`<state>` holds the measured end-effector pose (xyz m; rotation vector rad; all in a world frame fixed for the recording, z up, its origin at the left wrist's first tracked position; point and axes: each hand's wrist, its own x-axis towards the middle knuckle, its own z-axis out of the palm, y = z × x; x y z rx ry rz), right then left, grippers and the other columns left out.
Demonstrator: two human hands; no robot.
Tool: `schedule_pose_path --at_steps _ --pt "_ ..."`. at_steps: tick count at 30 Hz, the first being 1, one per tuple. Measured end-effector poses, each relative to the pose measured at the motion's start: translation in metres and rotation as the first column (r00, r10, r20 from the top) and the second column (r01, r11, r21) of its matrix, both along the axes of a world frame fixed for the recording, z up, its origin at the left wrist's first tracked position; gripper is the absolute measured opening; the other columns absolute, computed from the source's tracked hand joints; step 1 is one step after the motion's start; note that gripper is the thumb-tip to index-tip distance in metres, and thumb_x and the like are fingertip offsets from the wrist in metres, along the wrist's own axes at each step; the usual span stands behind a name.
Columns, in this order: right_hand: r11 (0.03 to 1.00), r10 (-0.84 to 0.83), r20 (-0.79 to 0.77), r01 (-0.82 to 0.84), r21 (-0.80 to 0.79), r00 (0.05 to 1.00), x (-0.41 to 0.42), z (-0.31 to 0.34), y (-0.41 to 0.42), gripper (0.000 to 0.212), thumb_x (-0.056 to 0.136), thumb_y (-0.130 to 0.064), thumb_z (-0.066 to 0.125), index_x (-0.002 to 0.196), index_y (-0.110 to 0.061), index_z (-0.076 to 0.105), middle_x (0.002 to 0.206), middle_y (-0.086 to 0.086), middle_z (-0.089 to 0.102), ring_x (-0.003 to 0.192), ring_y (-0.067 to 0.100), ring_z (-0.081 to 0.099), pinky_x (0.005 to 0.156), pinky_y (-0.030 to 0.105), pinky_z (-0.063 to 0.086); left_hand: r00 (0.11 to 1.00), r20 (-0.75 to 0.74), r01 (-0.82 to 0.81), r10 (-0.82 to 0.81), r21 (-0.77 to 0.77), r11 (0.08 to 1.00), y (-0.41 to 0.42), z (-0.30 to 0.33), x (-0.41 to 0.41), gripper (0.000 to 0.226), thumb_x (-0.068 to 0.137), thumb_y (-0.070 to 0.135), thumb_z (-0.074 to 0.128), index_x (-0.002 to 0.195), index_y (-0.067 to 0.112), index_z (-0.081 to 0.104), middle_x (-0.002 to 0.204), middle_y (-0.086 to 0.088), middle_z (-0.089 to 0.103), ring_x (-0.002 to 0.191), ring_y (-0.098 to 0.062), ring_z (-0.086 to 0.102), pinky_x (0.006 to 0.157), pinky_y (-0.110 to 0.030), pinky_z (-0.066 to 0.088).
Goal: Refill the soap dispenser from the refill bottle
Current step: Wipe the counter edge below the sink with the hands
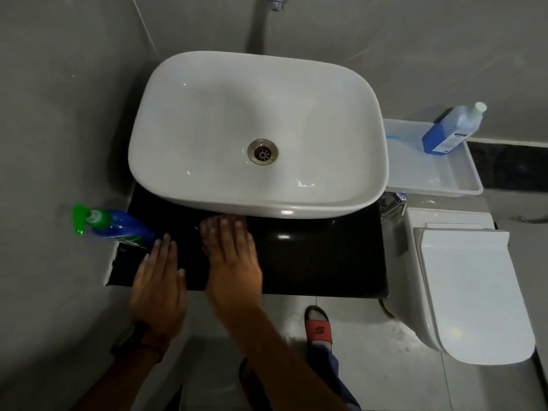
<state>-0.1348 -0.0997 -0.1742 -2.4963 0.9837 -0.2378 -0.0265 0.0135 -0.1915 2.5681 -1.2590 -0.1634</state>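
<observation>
A blue soap dispenser with a green pump head [114,225] stands at the left end of the black counter [320,259], against the wall. A blue refill bottle with a white cap [452,130] stands in a white tray [436,185] to the right of the basin. My left hand [160,280] lies flat and open on the counter, its fingertips just right of the dispenser's base. My right hand [231,259] also rests flat on the counter, fingers spread, in front of the basin. Neither hand holds anything.
A white basin [189,129] with a metal drain [262,151] fills the counter's back. A tap [275,2] juts from the wall above. A white toilet [468,289] stands at the right. My foot in a red sandal [318,326] is on the tiled floor.
</observation>
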Motion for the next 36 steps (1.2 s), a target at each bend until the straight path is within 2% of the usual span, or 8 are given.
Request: schedule_pose_path --at_steps 6,13,17,21,24,28,33,36 --pt "0.995 0.093 -0.011 -0.094 -0.016 0.996 0.06 -0.001 0.013 0.056 0.109 -0.031 0.03 0.165 -0.022 0.023 0.173 0.004 0.025 0.162 0.029 0.011 0.132 0.047 0.008 0.999 -0.004 0.052 -0.052 0.028 0.998 0.003 0.0 0.002 0.073 0.089 0.033 0.039 0.151 -0.002 0.027 0.159 -0.021 0.031 0.147 -0.036 0.03 0.117 -0.056 0.027" --pt "0.978 0.203 -0.071 -0.205 -0.035 0.977 0.035 -0.003 -0.003 0.083 0.092 -0.041 0.056 0.165 -0.027 0.02 0.174 0.004 0.019 0.162 0.032 0.008 0.131 0.051 0.012 1.0 -0.014 0.0 0.001 0.03 1.0 -0.001 0.002 0.001 0.06 0.099 0.027 0.025 0.153 0.001 0.025 0.162 -0.017 0.027 0.15 -0.031 0.025 0.12 -0.05 0.023" --pt "0.991 0.127 -0.066 -0.129 -0.028 0.99 -0.006 -0.002 -0.012 0.071 0.097 -0.035 0.039 0.165 -0.027 0.021 0.174 0.006 0.02 0.162 0.034 0.008 0.131 0.053 0.014 0.999 -0.033 -0.004 0.006 0.048 0.999 -0.002 0.01 -0.003 0.061 0.098 0.026 0.024 0.151 -0.003 0.029 0.162 -0.017 0.026 0.15 -0.033 0.025 0.12 -0.053 0.025" --pt "0.998 0.008 -0.098 -0.014 -0.058 0.995 -0.056 0.004 -0.036 0.069 0.094 -0.029 0.055 0.16 -0.032 0.034 0.171 0.006 0.028 0.16 0.038 0.017 0.129 0.057 0.022 0.998 -0.044 -0.042 0.046 0.079 0.996 -0.009 0.018 -0.016 0.062 0.096 0.023 0.024 0.15 -0.007 0.028 0.162 -0.022 0.023 0.151 -0.037 0.022 0.122 -0.054 0.022" --pt "0.985 -0.17 -0.143 0.164 -0.051 0.975 -0.098 0.011 -0.059 0.067 0.093 -0.03 0.061 0.156 -0.036 0.039 0.168 0.012 0.031 0.156 0.039 0.025 0.127 0.056 0.028 0.998 -0.05 0.049 -0.045 0.1 0.994 -0.029 0.025 -0.047 0.065 0.099 0.031 0.018 0.148 -0.01 0.031 0.16 -0.023 0.024 0.149 -0.038 0.027 0.121 -0.052 0.024" --pt "0.958 -0.285 -0.269 0.277 -0.067 0.92 -0.146 0.024 -0.088 0.065 0.083 -0.031 0.076 0.145 -0.027 0.054 0.152 0.018 0.049 0.131 0.041 0.051 0.105 0.054 0.051 0.975 -0.108 0.2 -0.192 0.07 0.977 -0.077 0.03 -0.1 0.074 0.101 0.045 0.006 0.149 -0.006 0.03 0.161 -0.018 0.023 0.15 -0.032 0.026 0.124 -0.034 0.008" --pt "0.927 -0.356 -0.277 0.374 0.013 0.893 -0.185 0.037 -0.124 0.084 0.07 -0.015 0.085 0.148 -0.022 0.054 0.143 0.019 0.057 0.109 0.034 0.061 0.093 0.045 0.057 0.937 -0.126 0.337 -0.327 0.064 0.939 -0.146 0.031 -0.161 0.067 0.104 0.042 0.012 0.15 -0.002 0.034 0.161 -0.015 0.028 0.149 -0.027 0.03 0.124 -0.032 0.006" --pt "0.927 -0.355 -0.257 0.374 0.028 0.899 -0.21 0.035 -0.147 0.08 0.075 -0.019 0.083 0.149 -0.024 0.054 0.141 0.02 0.06 0.102 0.035 0.064 0.087 0.043 0.059 0.93 -0.147 0.346 -0.336 0.047 0.937 -0.19 0.031 -0.192 0.063 0.104 0.042 0.016 0.152 0.003 0.03 0.161 -0.008 0.024 0.149 -0.022 0.027 0.125 -0.028 0.001"
